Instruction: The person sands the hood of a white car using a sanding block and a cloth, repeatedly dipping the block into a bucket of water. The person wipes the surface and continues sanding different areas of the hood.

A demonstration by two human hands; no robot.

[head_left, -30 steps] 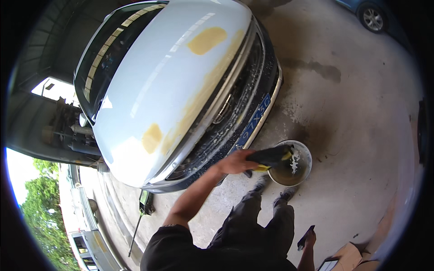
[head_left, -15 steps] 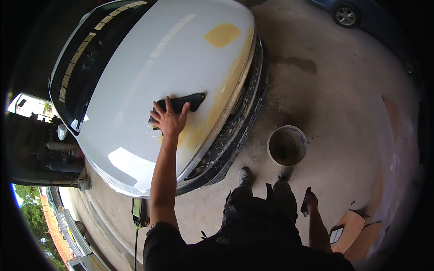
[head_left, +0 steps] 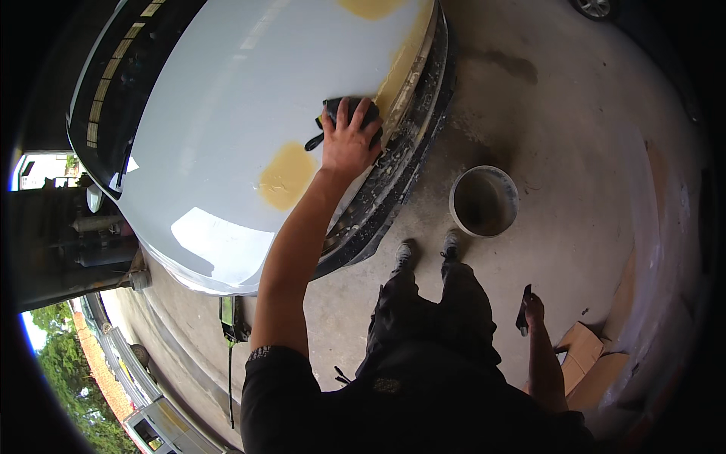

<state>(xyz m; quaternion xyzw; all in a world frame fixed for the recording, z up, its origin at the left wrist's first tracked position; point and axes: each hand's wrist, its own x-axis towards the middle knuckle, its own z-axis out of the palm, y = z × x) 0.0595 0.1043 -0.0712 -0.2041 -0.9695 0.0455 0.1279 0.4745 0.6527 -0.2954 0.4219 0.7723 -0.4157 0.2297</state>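
My left hand (head_left: 349, 145) is spread over a black pad with yellow trim (head_left: 373, 115), pressing it on the white car hood (head_left: 204, 91) near the front edge. Below and left of it lies a yellowish patch (head_left: 286, 178); a second patch (head_left: 369, 6) and a long yellowish strip (head_left: 397, 66) mark the upper and front parts of the hood. Low at the right, my right hand (head_left: 534, 306) grips a dark flat tool (head_left: 522, 314), away from the car.
A round bucket (head_left: 513, 198) stands on the floor beside the bumper (head_left: 408, 151), just beyond my feet. A green jack (head_left: 228, 316) with a long handle is at lower left, flattened cardboard (head_left: 586, 356) at lower right. Another car's wheel (head_left: 594, 6) shows at top right.
My left hand went from over the bucket onto the hood, then slid up and rightward toward the front edge, uncovering the lower patch. My right hand still holds its tool low.
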